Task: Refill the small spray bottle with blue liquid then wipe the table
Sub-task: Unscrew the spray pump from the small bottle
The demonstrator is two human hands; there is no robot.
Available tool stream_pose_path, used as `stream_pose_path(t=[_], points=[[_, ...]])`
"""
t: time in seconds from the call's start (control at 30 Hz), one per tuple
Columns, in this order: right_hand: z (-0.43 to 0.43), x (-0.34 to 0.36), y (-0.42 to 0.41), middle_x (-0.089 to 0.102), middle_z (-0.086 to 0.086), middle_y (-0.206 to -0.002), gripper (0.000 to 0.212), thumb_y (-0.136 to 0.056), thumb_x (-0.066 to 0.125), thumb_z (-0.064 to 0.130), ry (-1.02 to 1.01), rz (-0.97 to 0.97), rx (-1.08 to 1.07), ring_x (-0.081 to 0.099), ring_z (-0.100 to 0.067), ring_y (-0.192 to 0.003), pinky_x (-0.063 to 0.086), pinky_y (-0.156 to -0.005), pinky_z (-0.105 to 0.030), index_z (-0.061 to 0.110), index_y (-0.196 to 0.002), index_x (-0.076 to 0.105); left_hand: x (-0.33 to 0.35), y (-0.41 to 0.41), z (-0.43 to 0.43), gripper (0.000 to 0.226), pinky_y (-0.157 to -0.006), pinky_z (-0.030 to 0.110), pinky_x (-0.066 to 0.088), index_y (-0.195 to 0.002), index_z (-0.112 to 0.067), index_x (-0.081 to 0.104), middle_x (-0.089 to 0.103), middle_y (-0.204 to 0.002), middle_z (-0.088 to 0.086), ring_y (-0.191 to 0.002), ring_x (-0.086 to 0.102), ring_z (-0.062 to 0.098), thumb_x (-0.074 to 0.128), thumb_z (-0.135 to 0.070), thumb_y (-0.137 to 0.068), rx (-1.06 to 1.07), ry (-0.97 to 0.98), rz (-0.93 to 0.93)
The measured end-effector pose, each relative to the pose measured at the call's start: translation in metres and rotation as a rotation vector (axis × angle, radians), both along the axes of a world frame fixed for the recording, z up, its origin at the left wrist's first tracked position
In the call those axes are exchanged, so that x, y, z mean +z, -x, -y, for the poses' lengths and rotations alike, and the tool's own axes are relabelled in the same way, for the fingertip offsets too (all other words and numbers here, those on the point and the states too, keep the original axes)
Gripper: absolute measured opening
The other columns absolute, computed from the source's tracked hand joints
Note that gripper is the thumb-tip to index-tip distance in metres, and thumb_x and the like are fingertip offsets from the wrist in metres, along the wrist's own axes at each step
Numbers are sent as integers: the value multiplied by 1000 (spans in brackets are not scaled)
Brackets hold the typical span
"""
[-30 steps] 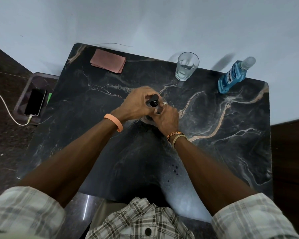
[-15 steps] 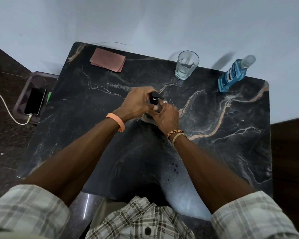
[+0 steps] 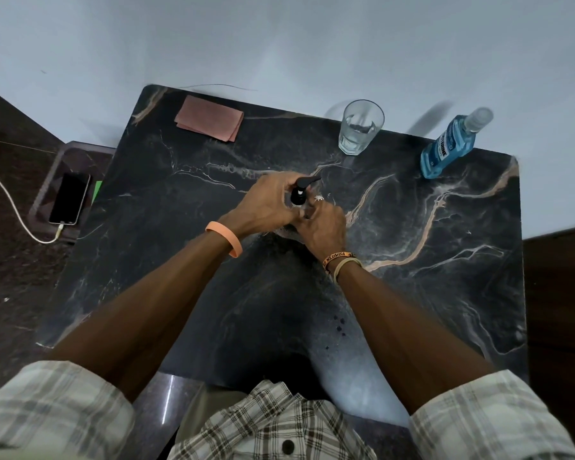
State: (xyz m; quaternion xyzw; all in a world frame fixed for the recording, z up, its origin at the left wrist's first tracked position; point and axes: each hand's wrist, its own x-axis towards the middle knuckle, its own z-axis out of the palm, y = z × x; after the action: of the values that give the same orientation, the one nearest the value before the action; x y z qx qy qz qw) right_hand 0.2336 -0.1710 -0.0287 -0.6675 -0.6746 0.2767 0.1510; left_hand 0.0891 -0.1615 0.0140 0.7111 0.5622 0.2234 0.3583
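Fingers (image 3: 281, 180) of the left hand (image 3: 263, 209) are curled round the small spray bottle (image 3: 298, 193) at its black head; its body is gripped by the right hand (image 3: 324, 227) over the bench (image 3: 412, 293).

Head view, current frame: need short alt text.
Both hands meet mid-table on the small spray bottle: the left hand grips its black pump top, and the right hand holds the body. At the far edge of the dark marble table sit a folded pink cloth, a glass and a blue liquid bottle.
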Motion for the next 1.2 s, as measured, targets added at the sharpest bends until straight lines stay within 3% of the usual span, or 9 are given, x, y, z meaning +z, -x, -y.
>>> stream_pose_path(t=[0.07,0.17,0.43,0.57,0.7,0.83,1.03,1.13,1.2], points=[[0,0,1,70,-13,-87,50,-84,64,58,24,4,-14,67,-29,-83,45,-65,-33,14,-107,70,-3,1,0,25,-84,22,53,-94,-28,72,70,-93,-16,-91,63,-4,81,-20,-72,30,-6,13],[1,2,1,68,-14,-88,54,-85,63,58,-12,34,28,66,-29,-82,46,-65,-34,22,-125,64,-7,0,2,31,-89,34,55,-94,-22,71,73,-95,-10,-92,66,0,86,-24,-67,144,13,18],[2,10,3,72,-8,-89,33,-81,70,42,-23,-40,11,67,-29,-84,52,-67,-36,27,-111,68,-2,-6,13,35,-84,32,58,-94,-25,67,70,-95,-13,-91,67,3,85,-39,-68,241,-105,68],[4,12,1,70,-3,-79,26,-75,78,40,-12,-93,-15,68,-28,-81,41,-61,-29,24,-93,67,9,-3,12,37,-82,34,57,-98,-21,67,67,-100,-5,-92,64,9,84,-41,-72,208,-143,44],[6,14,-3,67,-1,-118,79,-67,83,45,113,-136,36,62,-23,-110,52,-88,-39,23,-135,50,30,3,13,44,-83,24,55,-101,-17,67,62,-105,0,-94,60,11,83,-45,-71,229,-158,64],[25,22,-5,38,-5,-152,106,-64,84,55,79,-223,-48,36,-20,-139,37,-112,-40,17,-149,34,48,14,20,45,-77,19,54,-104,-22,67,65,-102,-3,-89,63,8,85,-44,-68,414,-139,216],[81,31,14,54,2,-118,49,-77,79,38,-383,-432,-92,52,-14,-114,47,-96,-38,17,-116,59,51,51,44,40,-85,37,59,-101,-16,71,73,-101,4,-95,71,18,89,-22,-66,720,-133,578],[97,36,44,57,9,-111,34,-83,74,38,-111,-618,-11,58,-3,-99,50,-82,-19,28,-112,60,36,70,66,37,-84,40,59,-92,-21,71,74,-98,4,-94,70,21,90,-17,-60,851,-85,623],[96,38,63,62,9,-112,31,-87,70,38,107,-646,62,62,-1,-94,54,-79,-20,26,-115,62,21,79,84,38,-80,36,58,-93,-19,71,74,-96,4,-90,71,19,91,-19,-60,893,-49,612]])
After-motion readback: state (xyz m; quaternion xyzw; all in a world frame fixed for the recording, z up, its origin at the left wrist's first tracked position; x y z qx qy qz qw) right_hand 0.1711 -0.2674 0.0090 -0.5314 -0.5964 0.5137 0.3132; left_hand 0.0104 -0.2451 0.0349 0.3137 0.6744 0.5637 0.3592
